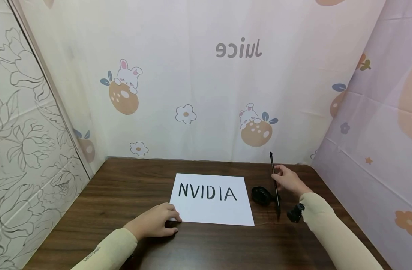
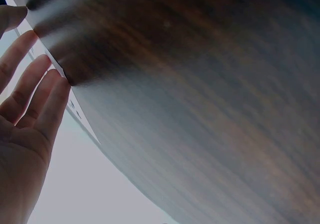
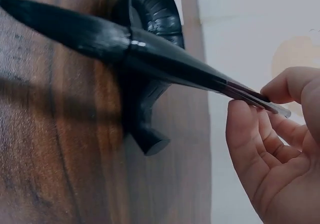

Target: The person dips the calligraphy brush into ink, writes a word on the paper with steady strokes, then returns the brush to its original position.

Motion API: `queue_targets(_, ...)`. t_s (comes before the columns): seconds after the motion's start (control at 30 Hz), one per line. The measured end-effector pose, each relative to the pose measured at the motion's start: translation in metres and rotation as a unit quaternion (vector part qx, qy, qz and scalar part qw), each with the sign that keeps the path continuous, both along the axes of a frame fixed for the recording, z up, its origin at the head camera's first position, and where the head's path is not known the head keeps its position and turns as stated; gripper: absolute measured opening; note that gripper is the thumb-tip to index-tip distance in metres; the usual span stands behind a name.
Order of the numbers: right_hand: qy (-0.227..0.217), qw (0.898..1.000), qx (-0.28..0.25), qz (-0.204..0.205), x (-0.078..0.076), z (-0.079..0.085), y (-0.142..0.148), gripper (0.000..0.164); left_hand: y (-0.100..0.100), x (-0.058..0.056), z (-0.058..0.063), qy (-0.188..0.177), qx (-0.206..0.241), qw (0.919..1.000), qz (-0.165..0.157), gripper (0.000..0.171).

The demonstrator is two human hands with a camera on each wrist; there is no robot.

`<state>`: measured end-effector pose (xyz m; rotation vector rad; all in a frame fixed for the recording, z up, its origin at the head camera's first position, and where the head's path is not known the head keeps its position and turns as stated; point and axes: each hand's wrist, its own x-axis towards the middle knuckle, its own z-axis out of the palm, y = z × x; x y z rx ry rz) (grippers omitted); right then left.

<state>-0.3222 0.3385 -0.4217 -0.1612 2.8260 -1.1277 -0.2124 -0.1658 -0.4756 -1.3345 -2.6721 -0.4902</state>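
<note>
A white sheet of paper [image 1: 212, 213] lies on the table, with "NVIDIA" in dark brush letters across it. My left hand [image 1: 155, 220] rests at the paper's lower left corner, fingertips touching down, fingers fairly straight in the left wrist view. To the right of the paper, my right hand [image 1: 288, 180] pinches the shaft of a black ink brush [image 3: 165, 59] between thumb and fingers. The brush's dark tip points down toward me. Just left of the brush is a black ink dish [image 1: 260, 195] with a short handle [image 3: 147, 140], which the brush partly covers in the right wrist view.
The dark wooden table [image 1: 125, 187] ends at a printed curtain [image 1: 192, 75] behind, with more printed cloth [image 1: 371, 131] on the right and a floral panel [image 1: 27, 112] on the left. A black wrist device [image 1: 295, 213] is on the right sleeve.
</note>
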Motion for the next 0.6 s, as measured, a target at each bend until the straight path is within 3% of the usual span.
queue_targets(0.3, -0.025, 1.0, 0.012, 0.0, -0.006, -0.011, 0.0, 0.054, 0.0, 0.0, -0.001, 0.002, 0.001, 1.0, 0.0, 0.017)
queue_targets(0.6, -0.041, 0.999, 0.018, -0.001, -0.008, -0.011, -0.001, 0.055, 0.0, -0.001, -0.001, -0.009, -0.003, 0.9999, 0.005, 0.016)
